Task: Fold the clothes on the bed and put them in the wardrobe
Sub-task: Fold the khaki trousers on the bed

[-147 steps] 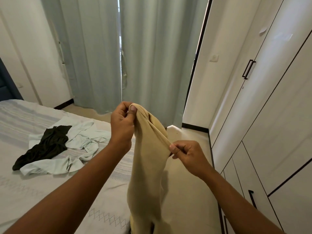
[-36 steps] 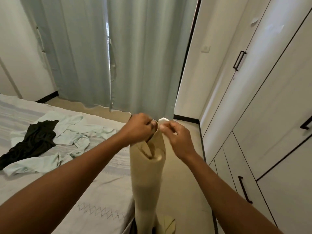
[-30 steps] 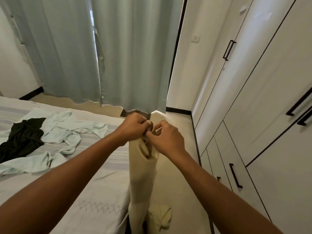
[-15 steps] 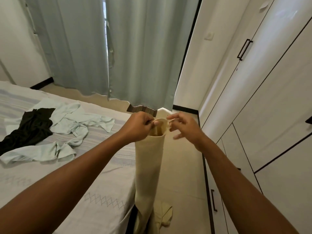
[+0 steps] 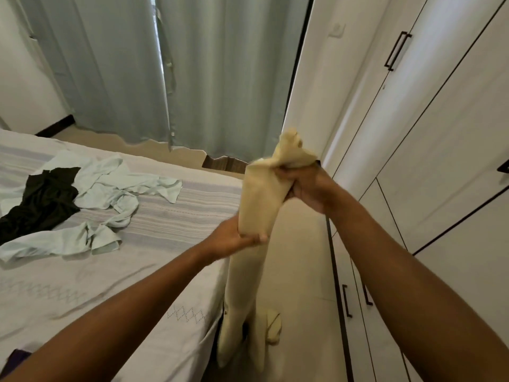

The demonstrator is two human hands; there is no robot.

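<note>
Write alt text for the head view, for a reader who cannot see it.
A person holds a beige garment hanging beside the bed, right hand gripping its bunched top, left hand gripping lower down. Unfolded pale blue clothes and a black garment lie on the bed; the wardrobe is closed.

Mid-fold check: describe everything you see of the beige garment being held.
The beige garment is plain, soft, pale yellowish cloth, unfolded and hanging lengthwise beside the edge of the bed. The right hand grips its bunched top, with a crumpled tuft poking above the grip. The left hand holds it lower down from beneath. Below that it drops in two lengths toward the floor, between bed and wardrobe. It is slightly motion-blurred.
</note>
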